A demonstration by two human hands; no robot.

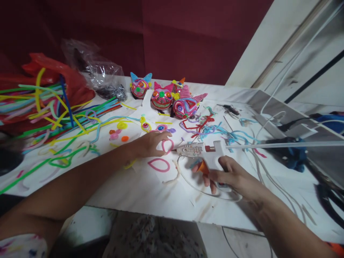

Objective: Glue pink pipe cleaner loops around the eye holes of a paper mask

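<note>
My right hand [225, 175] is wrapped round a white glue gun [213, 154] with an orange trigger, its nozzle pointing left. A pink pipe-cleaner loop [168, 146] is pinched in the fingers of my left hand [152, 144], right by the nozzle tip. Just below lies a second pink loop [159, 165], pointed at its left end, flat on the white table. Behind my left hand are two eye-shaped pieces, one yellow with a red centre [145, 125] and one pink with a blue centre [161, 128]. A beige pipe-cleaner piece [176, 173] curves below the nozzle.
Decorated animal faces [162, 97] stand at the table's back. Many coloured pipe cleaners [48, 104] and a red bag [72, 77] fill the left side. Blue and red scraps [212, 127] lie right of centre. Cables [271, 173] and black scissors [329, 204] are at the right.
</note>
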